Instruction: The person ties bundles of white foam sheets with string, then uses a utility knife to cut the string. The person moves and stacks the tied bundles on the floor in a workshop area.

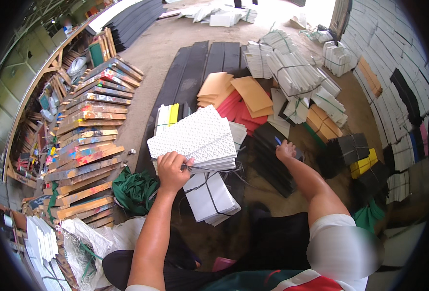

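Observation:
Slightly left of the middle lies a stack of white sheets with a bumpy textured top (pixel 195 136). My left hand (pixel 172 170) is closed at its near edge, with a dark tie strip (pixel 209 169) pinched between thumb and fingers. The strip trails off to the right along the stack's front. Over a stack of long black sheets (pixel 270 162), my right hand (pixel 285 150) is closed round a slim blue object (pixel 278 140), whose kind I cannot make out. Nearest me, a smaller white bundle (pixel 212 198) is tied crosswise with black strip.
Tan sheets (pixel 253 96) and red sheets (pixel 230 107) lie beyond the white stack. Tied white bundles (pixel 292 72) are heaped at the far right. Paint-stained wooden frames (pixel 91 116) line the left side. A green strip heap (pixel 134 190) and white sack (pixel 100 242) sit nearer me.

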Demonstrator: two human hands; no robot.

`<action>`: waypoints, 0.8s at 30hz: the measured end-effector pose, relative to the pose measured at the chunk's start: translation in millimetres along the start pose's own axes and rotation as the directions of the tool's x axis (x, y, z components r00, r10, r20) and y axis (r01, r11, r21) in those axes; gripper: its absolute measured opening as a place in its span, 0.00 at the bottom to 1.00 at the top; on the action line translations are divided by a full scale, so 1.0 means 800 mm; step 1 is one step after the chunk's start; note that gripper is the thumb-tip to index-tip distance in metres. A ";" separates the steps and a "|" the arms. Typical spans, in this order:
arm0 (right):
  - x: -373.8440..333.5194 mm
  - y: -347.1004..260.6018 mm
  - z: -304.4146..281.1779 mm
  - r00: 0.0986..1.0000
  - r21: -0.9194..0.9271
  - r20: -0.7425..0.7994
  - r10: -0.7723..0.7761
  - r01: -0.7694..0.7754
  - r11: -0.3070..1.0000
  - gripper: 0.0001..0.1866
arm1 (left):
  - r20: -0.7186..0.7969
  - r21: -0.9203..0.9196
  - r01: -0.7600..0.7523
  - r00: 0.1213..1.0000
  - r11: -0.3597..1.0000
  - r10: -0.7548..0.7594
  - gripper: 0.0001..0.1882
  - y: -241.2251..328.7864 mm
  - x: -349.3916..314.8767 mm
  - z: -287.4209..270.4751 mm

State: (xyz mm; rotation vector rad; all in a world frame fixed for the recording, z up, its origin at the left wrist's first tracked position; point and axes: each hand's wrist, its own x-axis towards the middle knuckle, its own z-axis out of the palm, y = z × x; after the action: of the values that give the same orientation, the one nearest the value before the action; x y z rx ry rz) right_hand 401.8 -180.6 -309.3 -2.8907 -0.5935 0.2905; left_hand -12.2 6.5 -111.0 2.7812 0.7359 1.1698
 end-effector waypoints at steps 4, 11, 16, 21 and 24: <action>-0.040 -0.106 -0.113 0.965 0.347 0.183 -0.190 0.117 0.930 0.40 | -0.020 -0.002 0.014 1.000 1.000 -0.014 0.17 0.003 -0.001 -0.006; -0.102 -0.260 -0.123 0.522 0.826 0.563 -0.641 -0.348 0.443 0.53 | -0.032 -0.020 0.012 0.999 1.000 -0.013 0.17 -0.001 -0.007 -0.001; -0.107 -0.245 -0.112 0.354 0.746 0.560 -0.749 -0.608 0.271 0.39 | -0.038 -0.037 -0.017 0.999 0.999 0.015 0.16 0.002 -0.010 0.001; -0.106 -0.219 -0.099 0.371 0.765 0.509 -0.777 -0.609 0.211 0.34 | -0.070 -0.067 -0.017 0.997 0.998 0.013 0.15 0.003 -0.014 0.004; -0.107 -0.216 -0.091 0.414 0.806 0.458 -0.787 -0.567 0.171 0.39 | -0.069 -0.073 -0.024 0.997 0.997 0.019 0.15 0.004 -0.012 0.006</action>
State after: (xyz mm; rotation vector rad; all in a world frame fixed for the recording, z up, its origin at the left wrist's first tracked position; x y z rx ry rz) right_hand 276.9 -68.5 -189.7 -0.9535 -0.4499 1.6155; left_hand -13.3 0.4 -119.9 2.7087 0.6548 1.2744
